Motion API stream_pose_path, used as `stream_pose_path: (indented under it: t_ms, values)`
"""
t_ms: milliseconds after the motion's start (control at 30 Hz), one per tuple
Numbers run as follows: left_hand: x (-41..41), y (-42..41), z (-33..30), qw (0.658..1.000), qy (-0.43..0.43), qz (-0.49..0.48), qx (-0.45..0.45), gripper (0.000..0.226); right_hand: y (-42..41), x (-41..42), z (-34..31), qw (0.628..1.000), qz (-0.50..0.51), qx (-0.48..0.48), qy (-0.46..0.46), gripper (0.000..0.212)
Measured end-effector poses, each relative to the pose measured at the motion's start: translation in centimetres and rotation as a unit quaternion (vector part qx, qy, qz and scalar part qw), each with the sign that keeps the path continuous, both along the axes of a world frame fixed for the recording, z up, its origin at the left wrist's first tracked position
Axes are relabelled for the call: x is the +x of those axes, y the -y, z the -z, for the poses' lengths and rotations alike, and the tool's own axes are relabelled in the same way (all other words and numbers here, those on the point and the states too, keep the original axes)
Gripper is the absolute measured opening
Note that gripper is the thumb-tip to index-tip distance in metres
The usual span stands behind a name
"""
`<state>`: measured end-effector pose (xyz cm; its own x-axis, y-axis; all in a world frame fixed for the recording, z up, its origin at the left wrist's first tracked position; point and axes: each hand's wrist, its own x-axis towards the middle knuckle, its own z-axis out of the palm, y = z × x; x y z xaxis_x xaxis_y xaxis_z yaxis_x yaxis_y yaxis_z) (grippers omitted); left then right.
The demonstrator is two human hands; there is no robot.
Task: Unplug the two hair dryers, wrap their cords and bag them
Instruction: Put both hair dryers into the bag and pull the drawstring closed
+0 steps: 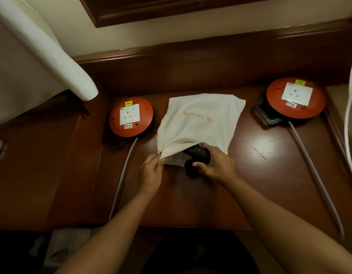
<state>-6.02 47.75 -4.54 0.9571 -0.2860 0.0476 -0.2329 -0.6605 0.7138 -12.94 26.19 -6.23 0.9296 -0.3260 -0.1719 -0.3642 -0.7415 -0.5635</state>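
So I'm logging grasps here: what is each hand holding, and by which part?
Left hand pinches the cream cloth bag at its open edge; right hand grips the black hair dryer by its protruding end.

The cloth bag [198, 123] carries orange lettering, seen upside down, reading "tracey" beside a small logo. Each of the two orange socket reels, left [131, 117] and right [295, 97], bears a white sticker reading "5 METERS"; the finer print and yellow tags are illegible.

Furnished room, dark wooden desk [250, 175], white curtain [42, 56]
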Motion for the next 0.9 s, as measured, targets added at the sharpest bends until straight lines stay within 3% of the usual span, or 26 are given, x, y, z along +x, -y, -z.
stream_pose_path:
  t_ms: [200,333,467,600,800,900]
  values:
    - [2.9,-1.0,0.9,0.991,-0.037,0.013,0.127,0.021,-0.6,1.5,-0.5,0.996,0.063,0.026,-0.057,0.064]
    - [2.7,-0.2,1.5,0.991,-0.088,0.039,0.094,0.012,-1.4,1.7,-0.5,0.99,0.131,-0.032,-0.051,0.063]
    - [0.6,0.5,2.0,0.984,-0.175,0.033,0.017,0.014,-2.2,2.0,0.1,0.977,0.183,-0.104,-0.034,0.079]
    - [-0.1,0.1,2.5,0.982,-0.182,0.039,0.022,0.015,-3.3,1.5,0.8,0.966,0.209,-0.147,-0.049,0.083]
    - [2.6,0.2,3.2,0.99,-0.099,-0.002,0.105,0.014,-4.7,-1.2,1.3,0.976,0.136,-0.17,-0.013,0.078]
    - [3.9,0.8,3.4,0.99,-0.099,0.009,0.098,0.017,-5.8,-3.4,1.9,0.988,0.082,-0.124,-0.041,0.061]
